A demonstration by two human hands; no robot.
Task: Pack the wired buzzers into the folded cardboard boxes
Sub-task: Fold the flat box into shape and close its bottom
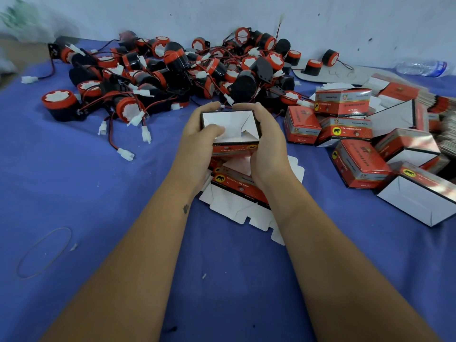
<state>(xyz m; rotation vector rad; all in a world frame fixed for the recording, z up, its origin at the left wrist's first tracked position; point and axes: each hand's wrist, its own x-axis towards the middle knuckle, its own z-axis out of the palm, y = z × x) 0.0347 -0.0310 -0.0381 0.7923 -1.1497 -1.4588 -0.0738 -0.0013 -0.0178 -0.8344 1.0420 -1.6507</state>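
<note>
Both hands hold one small red-and-black printed cardboard box (230, 130), open end up toward the camera, white inside showing, bottom flaps folded in. Left hand (197, 141) grips the box's left side, fingers curled round the far edge, thumb pressed down inside onto the white flap. Right hand (267, 144) grips the right side, fingers wrapped over the far right corner, thumb along the near side. Box is raised between the hands, above a flat unfolded red-and-white cardboard blank (237, 193) lying on the blue cloth-covered table (98, 193) under the wrists. No buzzer in the held box that I can see. Pile of black round wired buzzers with red rims and white connectors (172, 72) lies just beyond the hands, spreading to the left and far side, nearest wires almost touching the fingertips. Right of the hands, a cluster of folded red cardboard boxes (345, 124), some closed, some open with white insides. Clear plastic water bottle (422, 67) lies at far right by the wall. Thin tan rubber band loop (44, 253) lies on the cloth at near left.
</note>
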